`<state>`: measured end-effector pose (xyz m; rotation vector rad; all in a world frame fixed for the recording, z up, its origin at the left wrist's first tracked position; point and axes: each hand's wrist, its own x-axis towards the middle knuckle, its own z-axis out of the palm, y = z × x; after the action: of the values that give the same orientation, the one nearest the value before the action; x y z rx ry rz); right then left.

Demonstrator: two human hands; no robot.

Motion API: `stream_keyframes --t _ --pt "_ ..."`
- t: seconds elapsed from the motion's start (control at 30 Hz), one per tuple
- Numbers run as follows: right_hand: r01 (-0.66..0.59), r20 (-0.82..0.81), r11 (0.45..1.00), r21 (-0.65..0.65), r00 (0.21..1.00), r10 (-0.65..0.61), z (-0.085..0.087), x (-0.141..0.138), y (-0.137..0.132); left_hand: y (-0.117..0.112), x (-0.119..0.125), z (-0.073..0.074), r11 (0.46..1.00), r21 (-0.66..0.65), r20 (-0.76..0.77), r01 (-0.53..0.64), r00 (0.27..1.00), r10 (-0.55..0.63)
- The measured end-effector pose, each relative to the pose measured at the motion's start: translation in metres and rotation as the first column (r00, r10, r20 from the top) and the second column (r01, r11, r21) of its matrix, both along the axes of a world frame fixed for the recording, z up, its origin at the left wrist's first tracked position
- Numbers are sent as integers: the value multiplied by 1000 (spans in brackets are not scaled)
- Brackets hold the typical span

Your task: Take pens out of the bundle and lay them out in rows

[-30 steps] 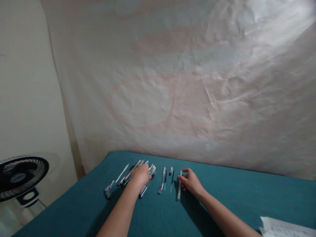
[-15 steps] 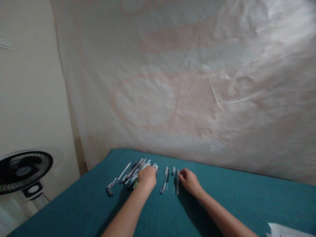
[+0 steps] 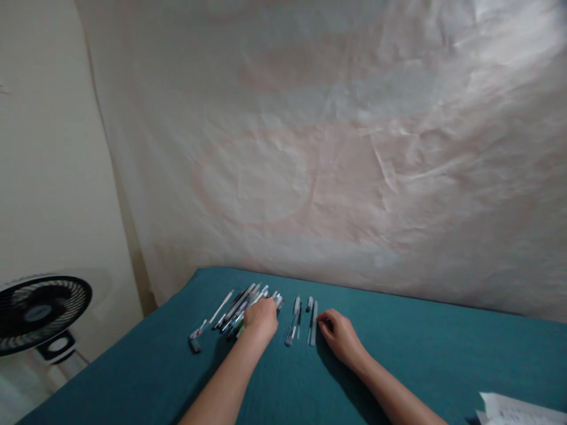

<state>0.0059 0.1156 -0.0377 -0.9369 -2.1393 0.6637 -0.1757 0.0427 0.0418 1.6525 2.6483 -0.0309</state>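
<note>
My left hand [image 3: 262, 319] rests closed at the right side of a heap of pens [image 3: 237, 310], its fingertips hidden behind the knuckles. Whatever it grips cannot be made out. My right hand [image 3: 337, 332] lies on its side on the cloth, thumb and fingers curled together. Its fingertips are close beside a clear pen barrel [image 3: 314, 324]; I cannot tell if they touch it or hold something small. A dark thin refill [image 3: 310, 323] and a pen cap [image 3: 309, 303] lie left of that barrel. Farther left is another clear pen [image 3: 292, 324] with a thin dark piece next to it.
A teal cloth [image 3: 425, 360] covers the table. Left of the heap lie a pale thin stick [image 3: 221, 307] and a dark-ended small item [image 3: 195, 343]. White paper [image 3: 518, 408] is at the lower right. A black fan [image 3: 42, 313] stands at the left; a wrinkled sheet [image 3: 354, 177] hangs behind.
My right hand has drawn slightly away from the pen barrel and sits a little lower. My left hand stays at the heap. The whole view has shifted slightly.
</note>
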Motion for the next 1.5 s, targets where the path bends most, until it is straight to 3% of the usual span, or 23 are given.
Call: stream_keyframes --t 0.63,0.8,0.93,1.03,1.13,1.23,1.37,1.43,1.5 --pt "-31 4 999 11 1000 31 2 2 -5 3 8 -6 999 17 44 -38 998 37" --pt "-37 -40 999 -13 999 37 4 3 -7 0 7 3 997 73 145 -37 989 26" --pt "-32 -182 994 -107 983 12 13 3 -11 -2 21 8 987 155 330 35 940 -85" --pt "-150 -397 946 -287 917 26 21 4 -14 -3 40 5 973 201 540 116 815 -209" --pt "-316 -581 829 -462 814 -13 25 7 -13 -4 58 -1 957 242 739 158 609 -288" --pt "-396 -655 727 -561 749 -98 26 10 -9 -4 74 -10 953 267 871 141 387 -302" --pt "-389 -655 696 -603 740 -154 26 14 -6 -5 97 -25 960 267 951 81 140 -276" --pt "-401 -638 671 -624 757 -141 27 16 -6 -6 108 -33 966 260 965 1 -42 -260" --pt "-420 -623 649 -634 775 -107 26 18 -7 -6 117 -39 963 229 913 -145 -310 -264"
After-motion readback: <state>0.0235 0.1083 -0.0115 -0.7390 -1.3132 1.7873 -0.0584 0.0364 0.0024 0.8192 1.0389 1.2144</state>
